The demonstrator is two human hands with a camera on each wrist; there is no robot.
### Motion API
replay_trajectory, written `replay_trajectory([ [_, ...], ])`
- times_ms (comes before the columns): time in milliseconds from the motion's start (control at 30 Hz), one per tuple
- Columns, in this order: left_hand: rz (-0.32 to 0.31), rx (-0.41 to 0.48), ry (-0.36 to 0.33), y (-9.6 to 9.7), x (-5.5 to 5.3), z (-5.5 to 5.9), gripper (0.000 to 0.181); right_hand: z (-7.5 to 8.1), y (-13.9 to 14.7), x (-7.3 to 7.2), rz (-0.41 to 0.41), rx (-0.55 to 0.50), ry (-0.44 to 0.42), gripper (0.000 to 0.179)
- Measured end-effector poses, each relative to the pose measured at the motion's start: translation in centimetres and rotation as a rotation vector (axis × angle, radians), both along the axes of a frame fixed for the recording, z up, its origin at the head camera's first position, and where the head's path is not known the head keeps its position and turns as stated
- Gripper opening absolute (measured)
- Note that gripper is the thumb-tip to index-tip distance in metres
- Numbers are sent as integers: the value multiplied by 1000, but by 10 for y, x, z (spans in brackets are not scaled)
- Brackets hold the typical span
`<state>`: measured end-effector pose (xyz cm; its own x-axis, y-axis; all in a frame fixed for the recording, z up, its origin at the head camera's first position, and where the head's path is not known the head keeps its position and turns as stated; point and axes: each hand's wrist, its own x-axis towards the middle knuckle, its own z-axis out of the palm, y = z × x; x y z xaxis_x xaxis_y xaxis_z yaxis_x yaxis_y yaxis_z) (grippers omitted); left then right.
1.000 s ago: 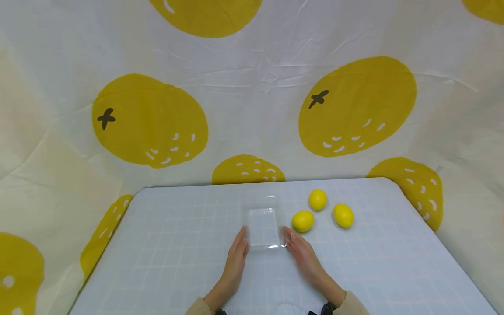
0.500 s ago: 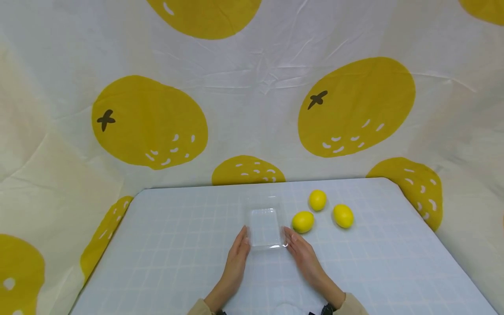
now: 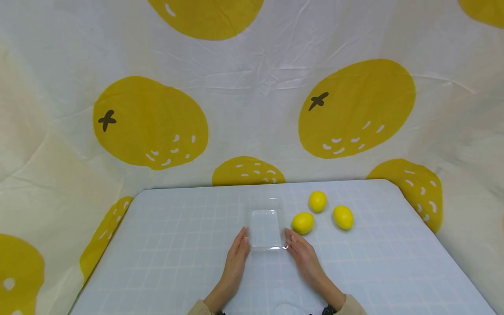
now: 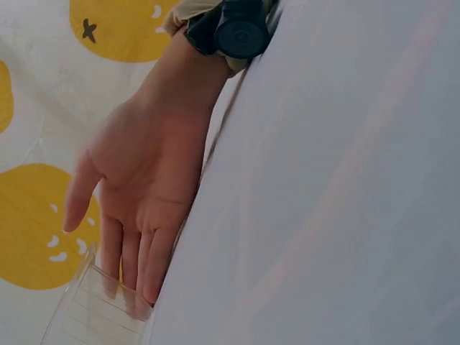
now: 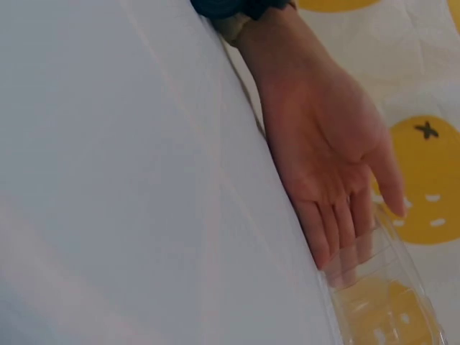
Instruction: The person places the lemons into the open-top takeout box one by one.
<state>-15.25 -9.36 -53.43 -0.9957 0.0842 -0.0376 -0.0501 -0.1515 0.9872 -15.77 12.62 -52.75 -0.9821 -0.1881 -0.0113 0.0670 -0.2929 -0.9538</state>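
A clear plastic box stands on the table between my two hands. My left hand lies along the box's near left side with straight fingers, and in the left wrist view its fingertips show through the clear wall. Mirroring it, my right hand has straight fingers at the near right side. In the right wrist view the fingertips overlap the transparent wall, thumb held apart. Just beyond the right fingertips sits a yellow lemon; two more lemons, one farther back and one to the right, lie near it.
A pale checked cloth covers the table. Behind it and at both sides hangs a white curtain printed with big yellow fruit. A round pale shape shows at the table's near edge, between the forearms.
The clear box has shifted very slightly to the right, with both hands following along its sides. The lemons have stayed in place.
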Motion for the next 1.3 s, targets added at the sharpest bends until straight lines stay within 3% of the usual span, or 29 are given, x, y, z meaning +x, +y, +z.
replay_trajectory([
  [133, 4, 3, -12, 1, 3, 6, 66, 13, 3, 2, -29, 153, -49, 53],
  [300, 18, -94, 22, -1, 6, 19, 66, 39, 19, 3, 68, 512, -8, 53],
  [467, 64, -289, 169, -4, 4, 33, 68, 67, 39, 0, 137, 764, 125, 40],
  [633, 126, -476, 278, -5, 1, 43, 75, 87, 48, -6, 28, 934, 217, 38],
  [733, 130, -556, 328, -4, 0, 49, 79, 93, 48, -13, -90, 920, 231, 38],
  [833, 130, -630, 377, 0, -1, 53, 80, 98, 47, -22, -186, 826, 231, 37],
  [900, 129, -681, 399, 3, -2, 53, 81, 98, 45, -28, -238, 700, 221, 36],
  [1033, 156, -798, 512, 8, -5, 47, 86, 93, 40, -38, -324, 433, 177, 36],
  [1133, 164, -926, 563, 8, -7, 41, 93, 86, 36, -44, -392, 307, 102, 34],
  [1300, 83, -1100, 488, 5, -7, 38, 106, 71, 36, -53, -441, 244, -14, 33],
])
